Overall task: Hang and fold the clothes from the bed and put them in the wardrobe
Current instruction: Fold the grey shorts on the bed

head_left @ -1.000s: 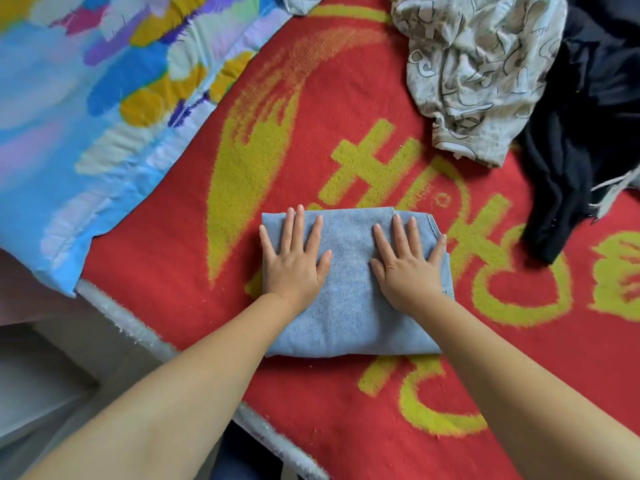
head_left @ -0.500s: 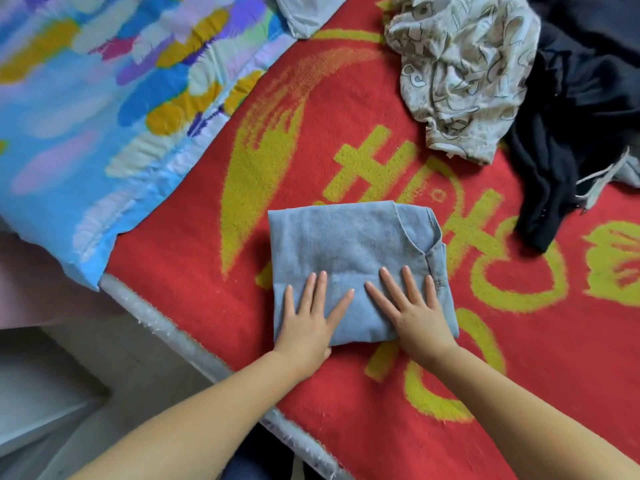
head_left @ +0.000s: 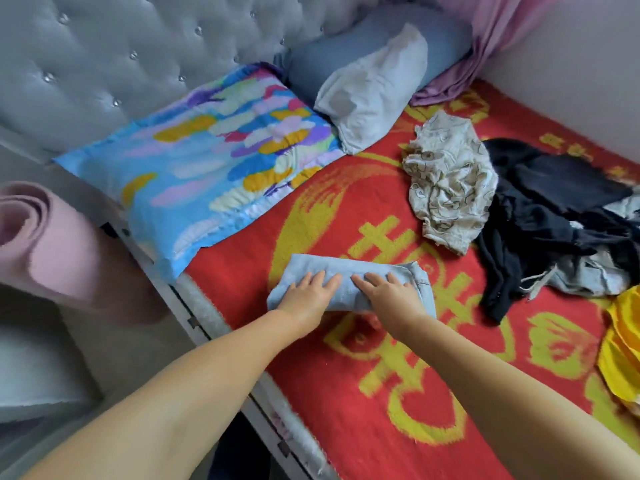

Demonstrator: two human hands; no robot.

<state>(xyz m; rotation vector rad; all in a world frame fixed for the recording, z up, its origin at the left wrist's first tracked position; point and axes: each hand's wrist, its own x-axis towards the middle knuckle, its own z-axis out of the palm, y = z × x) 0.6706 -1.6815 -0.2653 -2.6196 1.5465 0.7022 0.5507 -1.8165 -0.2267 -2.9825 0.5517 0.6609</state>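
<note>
A: What is being shown at the centre of the view?

B: A folded light-blue denim garment (head_left: 349, 284) is being pressed flat on a red blanket (head_left: 346, 393) patterned with yellow characters, near the bed's side edge. It is being held down by both hands, side by side. The left hand (head_left: 308, 294) is being laid over the garment's left half, the right hand (head_left: 389, 292) over its right half.

A: How are the hands being held?

B: The fingers of both are being kept straight and spread, palms down. Nothing is being gripped or pinched; the cloth is only being pressed. Both bare forearms are being extended from about 6 o'clock.

A: What is lying around the garment?

B: At about 2 o'clock from it, well apart, a crumpled cream printed garment (head_left: 450, 181) is being left in a heap, touching a pile of black clothing (head_left: 547, 216) at 3 o'clock. A grey piece (head_left: 592, 275) is being partly covered by the black pile. At 4 o'clock, at the frame's right edge, a yellow item (head_left: 623, 358) is being cut off by the frame.

A: And further up the bed?

B: At 11 o'clock a blue floral pillow (head_left: 207, 174) is being propped by the grey tufted headboard (head_left: 121, 53). At 12 o'clock a white pillow (head_left: 374, 88) is being rested on a blue bolster (head_left: 346, 50), with pink fabric (head_left: 485, 39) beside it. At 9 o'clock, off the bed, a rolled pink mat (head_left: 59, 244) is being seen.
</note>
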